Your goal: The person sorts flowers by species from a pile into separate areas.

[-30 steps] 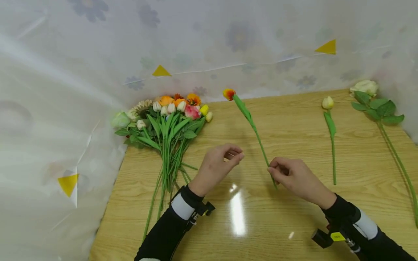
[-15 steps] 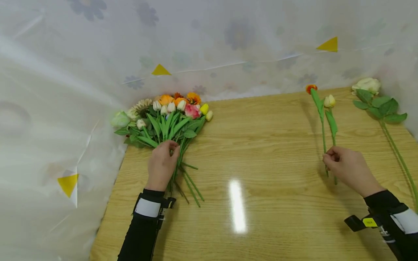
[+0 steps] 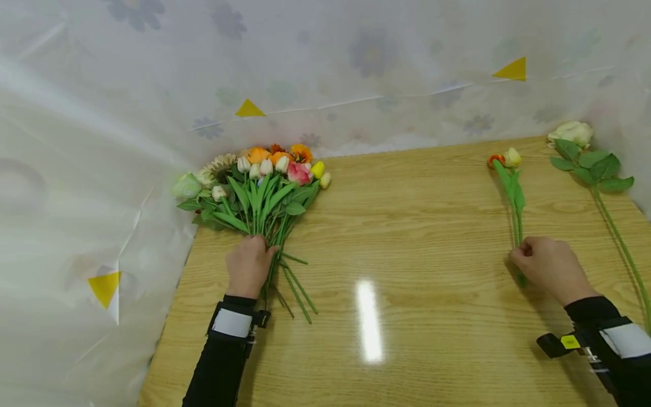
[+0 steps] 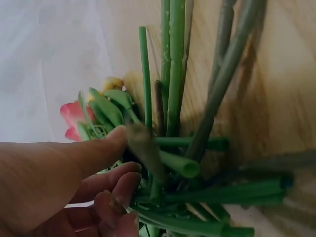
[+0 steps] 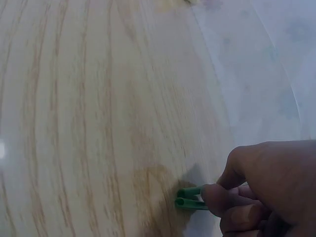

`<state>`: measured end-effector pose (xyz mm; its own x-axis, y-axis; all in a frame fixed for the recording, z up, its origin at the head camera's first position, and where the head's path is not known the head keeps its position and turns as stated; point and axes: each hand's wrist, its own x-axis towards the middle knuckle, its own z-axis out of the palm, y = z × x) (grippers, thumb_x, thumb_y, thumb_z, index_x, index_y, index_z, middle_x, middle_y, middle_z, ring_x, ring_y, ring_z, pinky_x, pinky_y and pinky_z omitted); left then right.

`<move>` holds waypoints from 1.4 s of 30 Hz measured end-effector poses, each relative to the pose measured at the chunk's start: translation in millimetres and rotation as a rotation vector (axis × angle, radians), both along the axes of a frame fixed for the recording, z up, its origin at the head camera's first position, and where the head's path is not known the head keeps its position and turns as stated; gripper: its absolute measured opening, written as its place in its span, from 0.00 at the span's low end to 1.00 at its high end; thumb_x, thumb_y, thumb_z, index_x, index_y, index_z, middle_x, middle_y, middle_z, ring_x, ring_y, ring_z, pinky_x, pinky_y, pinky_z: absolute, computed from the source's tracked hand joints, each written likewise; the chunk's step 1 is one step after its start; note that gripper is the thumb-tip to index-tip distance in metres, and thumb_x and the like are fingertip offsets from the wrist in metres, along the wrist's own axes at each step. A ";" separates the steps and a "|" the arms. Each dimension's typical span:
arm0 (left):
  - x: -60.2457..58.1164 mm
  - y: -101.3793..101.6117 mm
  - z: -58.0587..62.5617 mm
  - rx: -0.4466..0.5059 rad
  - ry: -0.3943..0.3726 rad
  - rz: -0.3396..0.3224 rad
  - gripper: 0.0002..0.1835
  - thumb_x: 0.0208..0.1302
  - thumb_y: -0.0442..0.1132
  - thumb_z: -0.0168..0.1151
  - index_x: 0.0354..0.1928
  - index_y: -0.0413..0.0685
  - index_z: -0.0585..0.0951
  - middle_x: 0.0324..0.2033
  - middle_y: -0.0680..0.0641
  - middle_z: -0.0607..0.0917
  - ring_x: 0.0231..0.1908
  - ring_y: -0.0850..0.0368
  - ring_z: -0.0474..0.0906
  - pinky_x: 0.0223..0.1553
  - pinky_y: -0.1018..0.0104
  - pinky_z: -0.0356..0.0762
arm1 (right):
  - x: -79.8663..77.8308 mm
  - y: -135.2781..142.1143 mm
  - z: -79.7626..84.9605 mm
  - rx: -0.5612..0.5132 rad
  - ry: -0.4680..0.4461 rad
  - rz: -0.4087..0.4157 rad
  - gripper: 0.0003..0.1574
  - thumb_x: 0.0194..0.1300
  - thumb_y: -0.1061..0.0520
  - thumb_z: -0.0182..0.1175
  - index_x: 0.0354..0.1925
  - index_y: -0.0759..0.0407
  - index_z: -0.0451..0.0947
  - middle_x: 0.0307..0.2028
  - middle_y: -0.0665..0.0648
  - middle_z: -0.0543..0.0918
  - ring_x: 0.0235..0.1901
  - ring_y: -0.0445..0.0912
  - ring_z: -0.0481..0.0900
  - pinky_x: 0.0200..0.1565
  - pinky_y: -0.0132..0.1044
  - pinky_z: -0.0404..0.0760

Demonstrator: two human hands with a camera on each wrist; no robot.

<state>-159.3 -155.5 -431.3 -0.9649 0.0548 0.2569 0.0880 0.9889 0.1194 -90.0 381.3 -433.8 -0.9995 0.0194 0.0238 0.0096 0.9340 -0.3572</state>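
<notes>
A bunch of mixed artificial flowers (image 3: 264, 189) lies at the left of the table, green stems towards me. My left hand (image 3: 248, 265) is down on these stems; the left wrist view has the thumb and curled fingers (image 4: 129, 177) around stems, with several cut ends beside them. At the right, my right hand (image 3: 549, 265) pinches the stem of an orange-red tulip (image 3: 497, 160). Right beside it is a pale yellow tulip (image 3: 512, 157), their leaves overlapping. Two green stem ends (image 5: 190, 203) stick out past the right fingertips. Whether that hand grips both stems is unclear.
A white rose (image 3: 572, 134) with a long leafy stem lies at the far right. Wood-grain table surface (image 3: 396, 226) stretches between the hands. Translucent flowered sheeting (image 3: 366, 68) with yellow triangles hangs behind and at the left.
The right hand has carried the orange-red tulip rightwards and lowered it beside the pale yellow one. My left hand has moved left and down onto the bunch's stems.
</notes>
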 end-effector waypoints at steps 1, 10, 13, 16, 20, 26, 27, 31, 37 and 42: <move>0.0 1.6 -0.6 -0.015 -0.003 -0.003 0.22 0.56 0.53 0.74 0.13 0.49 0.79 0.10 0.49 0.72 0.09 0.56 0.65 0.11 0.66 0.54 | 0.6 0.2 -0.4 0.000 -0.014 -0.003 0.23 0.69 0.58 0.53 0.16 0.56 0.64 0.13 0.51 0.63 0.14 0.44 0.60 0.20 0.34 0.55; 1.9 10.8 -4.9 -0.103 0.008 -0.018 0.34 0.51 0.52 0.77 0.09 0.53 0.59 0.08 0.55 0.55 0.06 0.60 0.57 0.12 0.68 0.45 | 2.7 0.4 -1.9 0.016 -0.023 0.004 0.24 0.70 0.56 0.54 0.17 0.54 0.64 0.13 0.50 0.62 0.13 0.44 0.60 0.19 0.34 0.54; 2.2 11.1 -4.0 -0.090 0.009 -0.022 0.28 0.55 0.48 0.76 0.10 0.50 0.68 0.06 0.52 0.61 0.06 0.58 0.60 0.11 0.67 0.49 | 4.2 0.3 -0.6 0.013 -0.041 0.004 0.22 0.71 0.55 0.53 0.19 0.56 0.66 0.13 0.51 0.64 0.14 0.45 0.61 0.19 0.34 0.55; 3.0 10.8 -2.0 -0.073 -0.003 -0.033 0.19 0.59 0.43 0.73 0.17 0.45 0.78 0.08 0.46 0.72 0.08 0.55 0.66 0.10 0.64 0.56 | 5.8 0.0 1.8 0.007 -0.073 -0.006 0.20 0.73 0.54 0.52 0.22 0.57 0.70 0.14 0.51 0.67 0.15 0.45 0.62 0.20 0.35 0.57; 4.0 11.4 3.4 -0.007 -0.052 -0.042 0.09 0.62 0.41 0.70 0.28 0.43 0.85 0.18 0.42 0.83 0.12 0.52 0.72 0.11 0.61 0.66 | 7.1 -1.0 5.3 0.003 -0.093 -0.011 0.19 0.74 0.53 0.52 0.26 0.60 0.73 0.15 0.51 0.69 0.16 0.45 0.64 0.20 0.36 0.58; 5.0 10.3 11.7 0.228 -0.181 -0.083 0.08 0.66 0.41 0.67 0.36 0.42 0.86 0.26 0.44 0.87 0.16 0.59 0.74 0.18 0.67 0.69 | 9.7 -2.4 7.1 -0.003 -0.057 0.005 0.19 0.75 0.54 0.52 0.26 0.60 0.74 0.14 0.51 0.69 0.15 0.45 0.64 0.19 0.35 0.58; 5.3 9.8 13.0 0.275 -0.194 -0.095 0.09 0.67 0.41 0.66 0.37 0.41 0.86 0.27 0.44 0.87 0.17 0.59 0.75 0.19 0.67 0.69 | 10.1 -2.8 7.4 -0.006 -0.051 0.007 0.19 0.75 0.54 0.52 0.26 0.60 0.74 0.14 0.51 0.70 0.15 0.45 0.64 0.19 0.35 0.58; 6.9 9.1 19.9 0.462 -0.253 -0.105 0.10 0.69 0.40 0.63 0.41 0.40 0.84 0.29 0.43 0.86 0.22 0.57 0.78 0.22 0.67 0.71 | 9.9 -6.3 9.4 -0.023 -0.049 0.015 0.19 0.75 0.54 0.52 0.32 0.65 0.77 0.16 0.51 0.73 0.16 0.44 0.65 0.19 0.35 0.59; 11.6 12.8 36.6 0.648 -0.276 -0.141 0.09 0.71 0.41 0.62 0.44 0.43 0.83 0.32 0.42 0.87 0.25 0.54 0.82 0.25 0.66 0.74 | 9.2 -13.3 13.7 -0.023 -0.034 0.027 0.18 0.75 0.55 0.52 0.35 0.68 0.79 0.16 0.50 0.74 0.16 0.44 0.65 0.20 0.35 0.59; 12.7 16.9 38.5 0.519 -0.385 -0.177 0.09 0.71 0.43 0.62 0.43 0.46 0.84 0.31 0.45 0.87 0.23 0.59 0.77 0.25 0.66 0.70 | 9.3 -17.0 15.6 -0.034 -0.047 0.032 0.18 0.75 0.55 0.50 0.36 0.68 0.79 0.16 0.49 0.74 0.16 0.44 0.65 0.19 0.35 0.58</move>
